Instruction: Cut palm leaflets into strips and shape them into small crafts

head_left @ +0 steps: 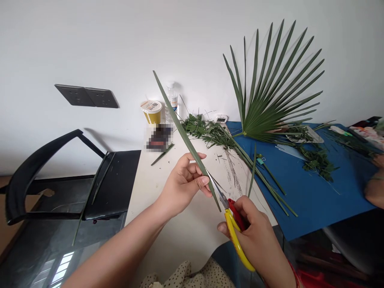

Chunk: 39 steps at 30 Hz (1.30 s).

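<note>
A long, narrow green palm leaflet (186, 140) rises from the left hand (183, 186), whose curled fingers (200, 181) pinch it firmly. Just right of those fingers, the steel blades of yellow-and-red-handled scissors (232, 228) meet its edge, their handles wrapped in the right hand's (256, 238) closed grip. Beyond the fingers lie a white counter (180, 244), a blue mat (336, 200) under a green fan-shaped palm leaf (270, 96), and a white wall (90, 44).

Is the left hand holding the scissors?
No, the scissors are in the right hand, while the left hand grips a long palm leaf.
</note>
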Tool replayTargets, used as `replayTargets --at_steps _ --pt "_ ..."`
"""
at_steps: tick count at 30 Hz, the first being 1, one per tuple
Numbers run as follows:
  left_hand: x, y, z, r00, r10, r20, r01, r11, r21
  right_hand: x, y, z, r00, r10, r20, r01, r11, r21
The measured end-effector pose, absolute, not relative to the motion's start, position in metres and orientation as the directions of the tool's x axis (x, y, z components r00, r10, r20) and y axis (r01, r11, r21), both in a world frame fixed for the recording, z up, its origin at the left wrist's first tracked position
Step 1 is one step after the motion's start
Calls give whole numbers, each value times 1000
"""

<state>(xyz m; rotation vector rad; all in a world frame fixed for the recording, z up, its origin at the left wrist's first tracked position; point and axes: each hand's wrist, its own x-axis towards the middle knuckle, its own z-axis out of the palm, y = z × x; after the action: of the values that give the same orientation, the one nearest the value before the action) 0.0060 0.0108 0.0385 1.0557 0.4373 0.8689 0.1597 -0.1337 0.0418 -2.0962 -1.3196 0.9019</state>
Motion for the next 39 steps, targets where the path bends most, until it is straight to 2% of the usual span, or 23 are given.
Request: replayTargets --at_steps 12,20,26,33,39 --pt "8 9 37 622 780 69 -389 231 892 158 -129 50 330 906 -265 611 -419 -671" --pt "7 9 36 639 767 52 -385 261 885 161 -132 48 344 890 -298 570 -451 -687" --pt "6 11 34 641 767 42 -392 279 877 164 -136 40 346 909 -233 618 -408 -672" --pt "7 10 32 640 768 28 -421 320 849 163 -137 41 349 905 -243 624 -418 -661" --pt "8 8 32 586 808 61 -483 288 827 160 -138 40 336 911 -241 625 -407 -666"
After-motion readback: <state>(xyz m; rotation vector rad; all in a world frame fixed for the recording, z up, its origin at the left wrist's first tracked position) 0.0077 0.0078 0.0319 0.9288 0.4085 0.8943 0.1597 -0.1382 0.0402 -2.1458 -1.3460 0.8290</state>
